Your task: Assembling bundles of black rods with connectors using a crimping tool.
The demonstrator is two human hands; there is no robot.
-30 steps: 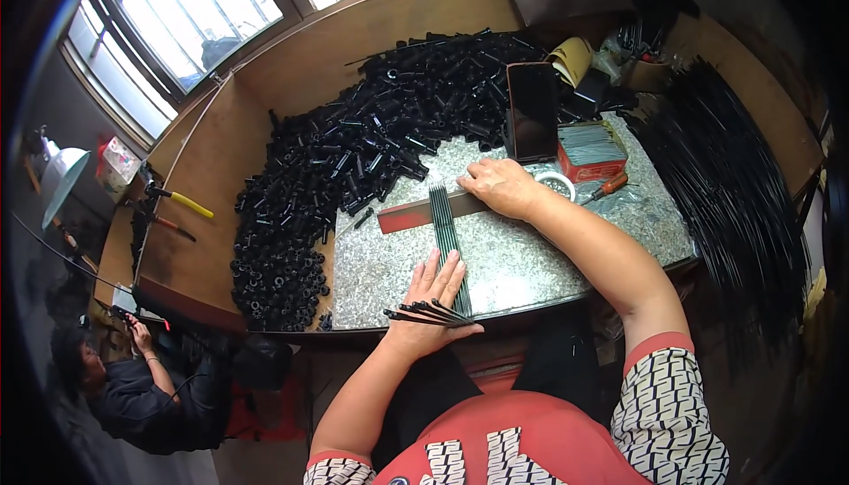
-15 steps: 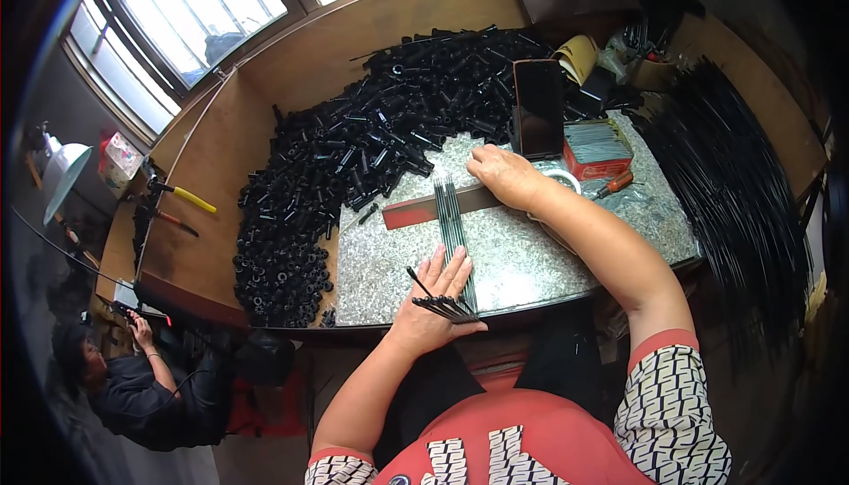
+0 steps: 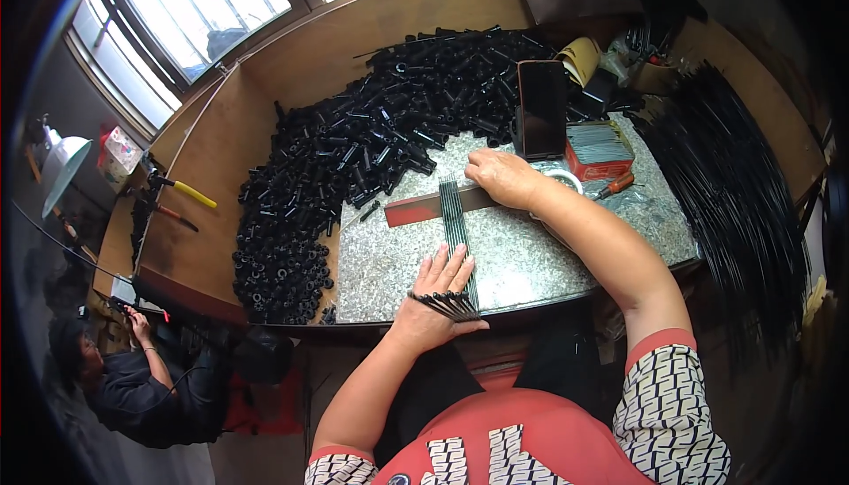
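In the head view, a row of thin dark rods (image 3: 454,224) lies side by side across a flat bar (image 3: 414,211) on the speckled stone slab (image 3: 380,277). The bar probably supports the rods near their far tips and keeps them level. The left hand (image 3: 423,319) lies at the near end—fingers extended, slightly apart, touching the rods without wrapping around them. Black bent ends (image 3: 447,305) cross the hand, which presumably keeps the row aligned. The right hand (image 3: 502,177) rests on the bar, likely steadying it—fingers curled down; whether they pinch it cannot be determined.
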